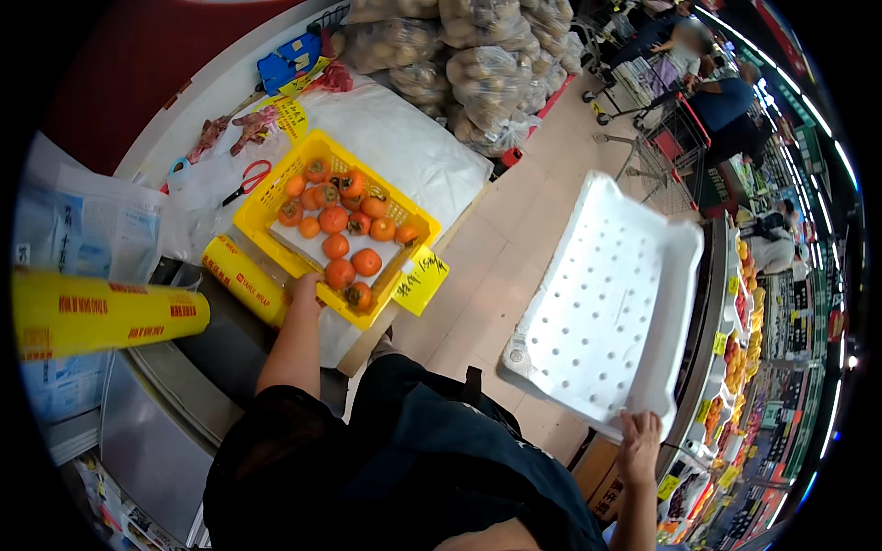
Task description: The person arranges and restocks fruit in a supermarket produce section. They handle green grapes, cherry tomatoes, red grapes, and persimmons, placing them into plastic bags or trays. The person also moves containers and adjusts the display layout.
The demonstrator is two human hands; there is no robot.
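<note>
My left hand (308, 293) is at the near side of a yellow plastic basket (269, 242) on the white-covered table; its fingers are partly hidden by the basket's edge. Several orange persimmons (333, 220) lie in the basket on a white liner. A yellow handwritten price card (422, 280) hangs at the basket's right corner. On the right, my right hand (641, 441) grips the near edge of a white foam tray (592, 317) with rows of dimples in its bottom. Nothing lies in the tray, which is tilted above the tiled floor.
Red-handled scissors (255, 178), gloves (253, 129) and yellow wrap rolls (244, 282) lie left of the basket. Bagged potatoes or similar produce (482, 76) are piled beyond. People and a shopping cart (679, 141) stand at upper right. A fruit display (734, 358) lines the right.
</note>
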